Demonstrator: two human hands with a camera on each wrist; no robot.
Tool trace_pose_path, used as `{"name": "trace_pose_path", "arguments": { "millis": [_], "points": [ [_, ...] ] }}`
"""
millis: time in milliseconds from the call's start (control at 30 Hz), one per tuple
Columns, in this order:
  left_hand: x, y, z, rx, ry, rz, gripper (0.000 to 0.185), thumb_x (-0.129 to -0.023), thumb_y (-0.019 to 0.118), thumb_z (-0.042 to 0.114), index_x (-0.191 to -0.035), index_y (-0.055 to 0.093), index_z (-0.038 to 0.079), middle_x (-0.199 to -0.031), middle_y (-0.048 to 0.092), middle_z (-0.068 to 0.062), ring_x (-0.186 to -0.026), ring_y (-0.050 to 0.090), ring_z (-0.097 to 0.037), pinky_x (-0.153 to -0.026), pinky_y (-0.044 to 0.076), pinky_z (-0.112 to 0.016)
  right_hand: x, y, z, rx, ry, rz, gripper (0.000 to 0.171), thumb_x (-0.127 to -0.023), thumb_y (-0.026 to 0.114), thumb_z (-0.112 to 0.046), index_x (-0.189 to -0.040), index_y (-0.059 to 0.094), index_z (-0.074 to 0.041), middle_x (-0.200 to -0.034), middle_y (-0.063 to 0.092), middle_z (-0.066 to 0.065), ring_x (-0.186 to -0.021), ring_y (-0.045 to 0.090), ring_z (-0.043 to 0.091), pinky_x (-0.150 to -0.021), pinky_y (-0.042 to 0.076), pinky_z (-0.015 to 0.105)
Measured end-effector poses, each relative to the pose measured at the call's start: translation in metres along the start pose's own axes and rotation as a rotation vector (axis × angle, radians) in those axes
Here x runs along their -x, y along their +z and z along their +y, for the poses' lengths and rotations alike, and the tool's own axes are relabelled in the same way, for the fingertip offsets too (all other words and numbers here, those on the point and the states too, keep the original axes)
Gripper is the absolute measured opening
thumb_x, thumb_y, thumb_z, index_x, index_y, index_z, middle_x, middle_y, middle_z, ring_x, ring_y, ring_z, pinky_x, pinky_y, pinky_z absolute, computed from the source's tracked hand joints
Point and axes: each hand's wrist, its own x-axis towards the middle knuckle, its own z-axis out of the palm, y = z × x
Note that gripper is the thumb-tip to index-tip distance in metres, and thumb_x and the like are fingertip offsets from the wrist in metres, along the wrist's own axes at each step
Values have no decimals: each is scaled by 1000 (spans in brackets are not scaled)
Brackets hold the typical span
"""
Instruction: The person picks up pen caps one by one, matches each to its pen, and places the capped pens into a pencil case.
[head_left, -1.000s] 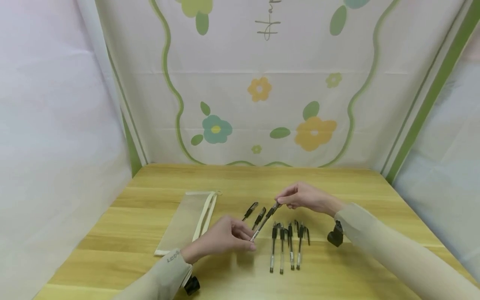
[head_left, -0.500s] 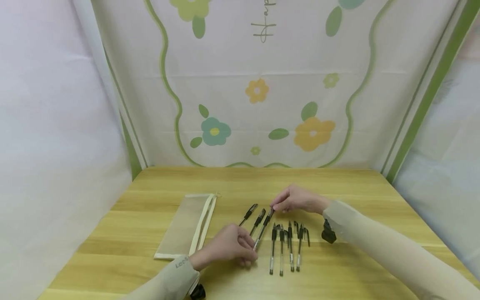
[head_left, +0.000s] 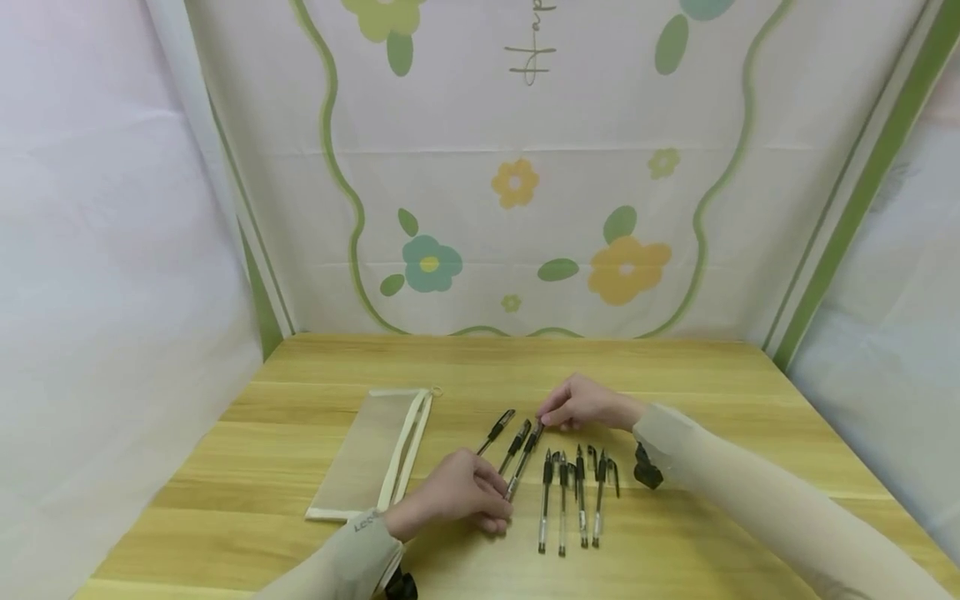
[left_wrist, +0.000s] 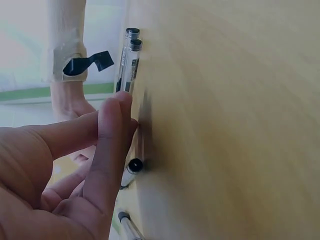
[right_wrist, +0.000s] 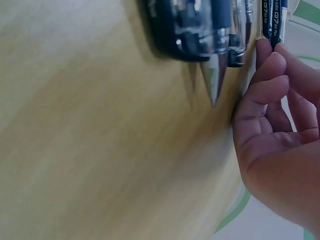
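Observation:
A black-capped clear pen lies slanted on the wooden table, beside two other slanted pens. My left hand pinches its lower end, fingertips down against the wood. My right hand pinches its cap end with curled fingers. A row of several similar pens lies just right of the held one; their tips show blurred and close in the right wrist view.
A flat translucent mesh pouch with a cream zipper edge lies left of the pens. Floral fabric walls enclose the table at the back and sides. Black wrist-camera mounts hang under both sleeves.
Both hands have lowered the pen from the air to the table, setting it down beside the two slanted pens. The right hand has moved left and down.

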Motion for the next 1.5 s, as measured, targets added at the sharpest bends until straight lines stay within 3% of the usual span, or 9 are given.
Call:
{"name": "trace_pose_path", "arguments": {
  "millis": [333,867,1233,1500],
  "points": [
    [7,-6,-1,32,-19,71,21,-78,80,-1,-96,71,-7,-73,70,-18,-60,69,-29,-55,57,-32,-3,3,-2,13,2,19,14,-86,76,-11,-100,78,-8,-85,72,10,-56,57,13,-50,45,22],
    [7,-10,3,-49,-13,147,15,-76,80,-4,-85,68,-5,-68,68,-17,-53,67,-25,-51,56,-31,-13,18,-18,57,-33,61,15,-86,73,-2,-101,75,1,-78,71,13,-54,55,14,-49,46,24],
    [9,-13,0,-59,6,169,16,-75,82,-2,-82,68,-2,-64,67,-16,-50,66,-22,-50,56,-31,-15,19,-16,15,-70,42,17,-87,73,-3,-103,75,2,-80,71,17,-54,53,15,-50,44,25],
    [11,-15,1,-64,17,178,16,-76,82,0,-83,68,-1,-66,68,-16,-51,66,-22,-50,56,-31,-14,16,-12,21,-58,24,22,-87,74,-8,-107,73,1,-86,72,13,-61,62,20,-56,53,30]
  ]
}}
